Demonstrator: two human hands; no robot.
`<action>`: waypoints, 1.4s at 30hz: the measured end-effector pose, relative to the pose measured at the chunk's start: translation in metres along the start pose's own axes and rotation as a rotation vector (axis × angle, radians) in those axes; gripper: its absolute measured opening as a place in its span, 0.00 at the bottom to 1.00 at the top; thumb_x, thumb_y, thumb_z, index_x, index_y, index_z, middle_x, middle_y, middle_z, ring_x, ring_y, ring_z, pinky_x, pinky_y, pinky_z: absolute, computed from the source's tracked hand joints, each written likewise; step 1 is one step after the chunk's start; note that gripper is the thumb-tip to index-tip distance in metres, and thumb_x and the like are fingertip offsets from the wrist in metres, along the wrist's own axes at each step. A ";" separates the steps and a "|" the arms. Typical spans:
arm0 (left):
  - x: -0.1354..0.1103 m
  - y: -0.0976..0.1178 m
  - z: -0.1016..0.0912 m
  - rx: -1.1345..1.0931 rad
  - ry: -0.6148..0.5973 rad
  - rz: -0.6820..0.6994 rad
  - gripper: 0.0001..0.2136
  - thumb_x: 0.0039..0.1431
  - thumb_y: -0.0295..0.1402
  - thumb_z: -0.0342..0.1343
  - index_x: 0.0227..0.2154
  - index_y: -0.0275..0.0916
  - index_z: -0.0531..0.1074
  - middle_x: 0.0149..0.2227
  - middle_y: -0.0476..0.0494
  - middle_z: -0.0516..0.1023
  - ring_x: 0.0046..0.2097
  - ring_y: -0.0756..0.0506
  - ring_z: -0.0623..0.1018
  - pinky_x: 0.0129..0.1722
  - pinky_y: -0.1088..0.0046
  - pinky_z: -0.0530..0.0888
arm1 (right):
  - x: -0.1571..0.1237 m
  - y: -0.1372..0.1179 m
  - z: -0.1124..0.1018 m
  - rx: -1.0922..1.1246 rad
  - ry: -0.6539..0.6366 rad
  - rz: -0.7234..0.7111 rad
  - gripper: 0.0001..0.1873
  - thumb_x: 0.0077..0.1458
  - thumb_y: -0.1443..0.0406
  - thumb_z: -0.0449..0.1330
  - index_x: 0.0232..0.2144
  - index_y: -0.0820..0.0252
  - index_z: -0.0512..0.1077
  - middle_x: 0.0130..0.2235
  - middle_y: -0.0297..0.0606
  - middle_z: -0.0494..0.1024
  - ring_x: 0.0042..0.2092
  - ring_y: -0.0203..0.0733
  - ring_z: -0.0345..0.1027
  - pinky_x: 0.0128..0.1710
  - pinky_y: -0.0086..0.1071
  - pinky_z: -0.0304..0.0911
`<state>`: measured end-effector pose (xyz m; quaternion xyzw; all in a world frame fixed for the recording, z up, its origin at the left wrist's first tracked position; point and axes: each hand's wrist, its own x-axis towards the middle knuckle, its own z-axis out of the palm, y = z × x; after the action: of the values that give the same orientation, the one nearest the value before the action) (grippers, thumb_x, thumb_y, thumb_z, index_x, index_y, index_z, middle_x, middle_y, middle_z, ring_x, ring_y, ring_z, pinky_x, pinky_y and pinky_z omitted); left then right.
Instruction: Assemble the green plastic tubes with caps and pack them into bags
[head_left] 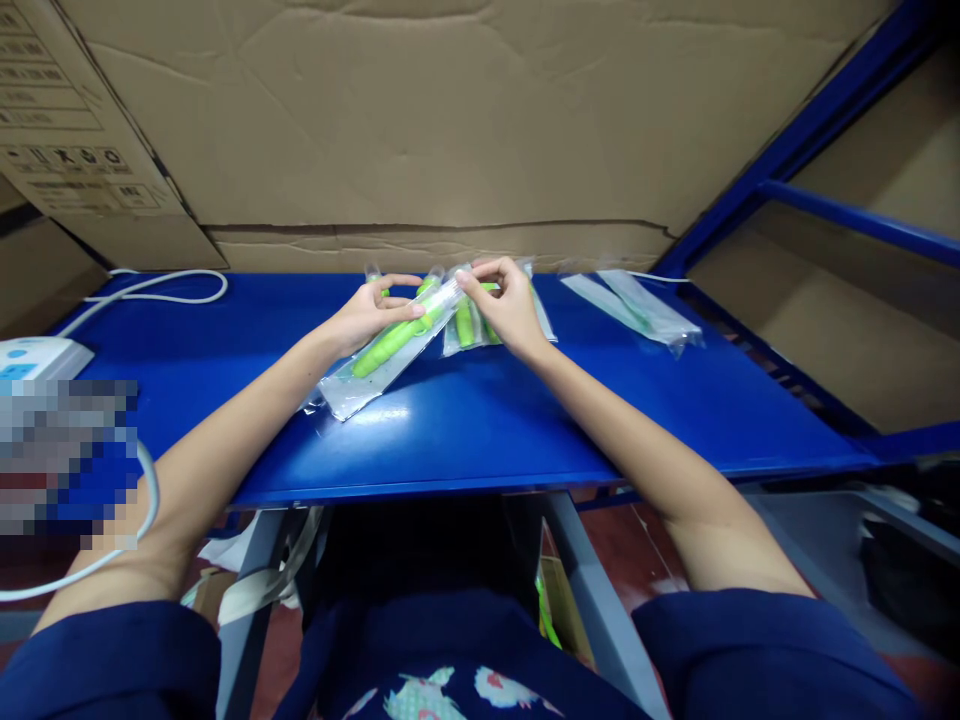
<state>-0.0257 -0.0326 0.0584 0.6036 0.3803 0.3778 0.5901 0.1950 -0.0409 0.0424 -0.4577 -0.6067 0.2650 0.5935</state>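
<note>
Between my hands, tilted above the blue table, is a clear plastic bag point(386, 355) with a long bright-green item inside; its exact kind I cannot make out. My left hand point(375, 312) grips the bag along its upper left side, thumb across the front. At the bag's upper right end, my right hand point(510, 305) pinches the plastic between thumb and fingers. Behind and partly hidden by my right hand lies another clear bag point(465, 325) with green pieces in it. Green items with clear tips point(433, 280) show just past my left fingers.
Flat clear packets point(637, 310) lie on the blue table point(465, 440) at the right. A white power strip point(45, 358) with a white cable point(169, 290) sits at the left. Cardboard point(420, 130) walls the back, and a blue metal frame point(795, 130) rises at the right.
</note>
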 end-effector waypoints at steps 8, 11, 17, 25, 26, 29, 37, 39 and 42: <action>0.005 -0.006 -0.004 0.018 0.057 0.039 0.29 0.50 0.32 0.71 0.56 0.35 0.71 0.29 0.48 0.80 0.31 0.48 0.80 0.36 0.74 0.77 | 0.003 0.005 -0.005 -0.077 -0.098 -0.067 0.11 0.58 0.55 0.64 0.32 0.56 0.79 0.53 0.43 0.76 0.59 0.48 0.68 0.58 0.42 0.65; 0.006 -0.008 -0.005 0.040 0.041 0.040 0.30 0.50 0.34 0.72 0.56 0.37 0.71 0.29 0.49 0.80 0.30 0.48 0.79 0.35 0.73 0.77 | 0.001 0.008 -0.002 -0.138 -0.173 -0.054 0.09 0.58 0.60 0.64 0.31 0.58 0.80 0.57 0.44 0.74 0.61 0.49 0.67 0.57 0.42 0.66; 0.011 -0.011 -0.008 -0.007 0.119 0.073 0.26 0.50 0.33 0.71 0.53 0.37 0.73 0.34 0.44 0.82 0.32 0.47 0.81 0.35 0.71 0.78 | -0.002 0.014 0.003 -0.164 -0.217 -0.059 0.14 0.59 0.56 0.66 0.46 0.54 0.81 0.66 0.45 0.65 0.68 0.54 0.58 0.61 0.47 0.65; 0.015 -0.018 0.016 -0.185 0.293 0.087 0.24 0.54 0.29 0.69 0.53 0.41 0.68 0.46 0.42 0.81 0.40 0.45 0.83 0.38 0.70 0.81 | -0.006 0.019 0.016 0.221 -0.255 0.231 0.39 0.56 0.46 0.69 0.62 0.54 0.60 0.45 0.41 0.80 0.43 0.43 0.79 0.46 0.38 0.78; 0.014 -0.019 0.020 -0.190 0.291 0.085 0.24 0.55 0.28 0.68 0.53 0.41 0.68 0.48 0.41 0.80 0.41 0.46 0.83 0.37 0.71 0.81 | -0.005 0.017 0.016 0.241 -0.268 0.254 0.37 0.55 0.47 0.70 0.58 0.56 0.63 0.40 0.40 0.80 0.41 0.42 0.79 0.45 0.37 0.78; 0.011 -0.019 0.027 -0.186 0.276 0.080 0.23 0.55 0.29 0.68 0.52 0.41 0.68 0.51 0.40 0.79 0.41 0.46 0.83 0.38 0.71 0.81 | -0.005 0.010 0.014 0.277 -0.302 0.279 0.30 0.47 0.48 0.75 0.44 0.60 0.72 0.34 0.37 0.81 0.36 0.39 0.77 0.43 0.34 0.78; 0.008 -0.017 0.028 -0.215 0.217 0.003 0.19 0.56 0.29 0.68 0.48 0.38 0.69 0.45 0.39 0.80 0.40 0.46 0.82 0.36 0.71 0.80 | -0.006 0.005 0.011 0.406 -0.290 0.330 0.28 0.30 0.54 0.82 0.30 0.62 0.76 0.30 0.34 0.80 0.31 0.33 0.73 0.33 0.26 0.73; 0.007 -0.015 0.027 -0.218 0.187 -0.011 0.17 0.57 0.29 0.68 0.48 0.37 0.70 0.45 0.39 0.81 0.41 0.45 0.83 0.38 0.71 0.81 | -0.005 0.007 0.011 0.428 -0.264 0.347 0.28 0.27 0.57 0.83 0.30 0.62 0.76 0.29 0.33 0.80 0.31 0.31 0.71 0.30 0.24 0.69; 0.008 -0.015 0.026 -0.219 0.155 -0.029 0.16 0.58 0.30 0.67 0.48 0.37 0.72 0.46 0.39 0.81 0.44 0.45 0.83 0.43 0.70 0.81 | -0.003 0.009 0.010 0.420 -0.221 0.374 0.26 0.28 0.61 0.83 0.29 0.62 0.77 0.30 0.33 0.80 0.30 0.30 0.69 0.29 0.24 0.64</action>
<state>0.0011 -0.0367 0.0429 0.4992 0.3900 0.4538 0.6267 0.1872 -0.0370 0.0319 -0.3972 -0.5046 0.5376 0.5464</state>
